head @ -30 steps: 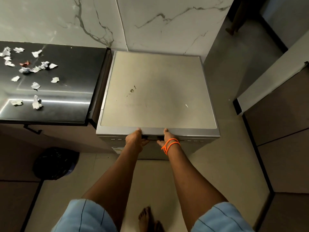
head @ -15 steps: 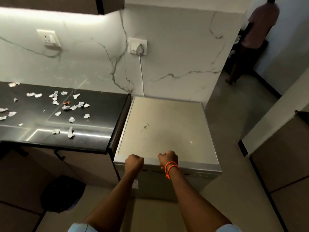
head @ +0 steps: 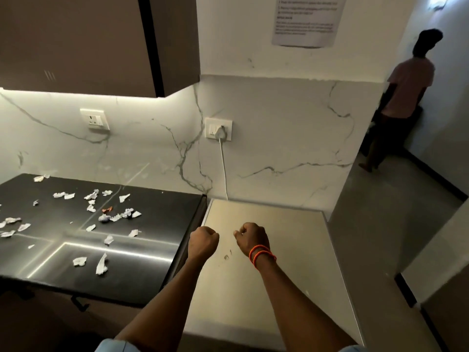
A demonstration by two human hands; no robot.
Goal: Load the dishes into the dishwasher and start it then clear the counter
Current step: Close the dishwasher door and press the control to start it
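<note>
Kitchen corner, logged left to right. Item one: we note a dark counter [head: 76,262] along the left, glossy, with a strip of reflected light across it. Item two: paper scraps [head: 101,217], white and crumpled, scattered over the counter's rear and middle; one small orange bit [head: 107,209] lies among them. Item three: a brown wall cabinet [head: 76,44] hangs above the counter, lit from beneath. Item four: an empty socket [head: 94,119] sits on the marble wall [head: 279,138]. Item five: a second socket [head: 218,129] farther right carries a white plug, its cord [head: 224,168] dropping behind the dishwasher. Item six: our left hand [head: 203,241] is raised over the gap between counter and dishwasher, fingers curled into a fist, holding nothing. Item seven: our right hand [head: 252,238] is just beside it, apart from it, likewise fisted and empty, with orange bands [head: 261,255] round the wrist. Item eight: the dishwasher [head: 266,288] stands just right of the counter against the wall; we see only its grey top, which bears a few small marks. Its door is out of view, so we cannot tell how it stands. Item nine: a printed notice [head: 304,21] is fixed high on the wall. Item ten: a second person [head: 403,97] stands at far right, back turned, on the grey floor [head: 380,224].
</note>
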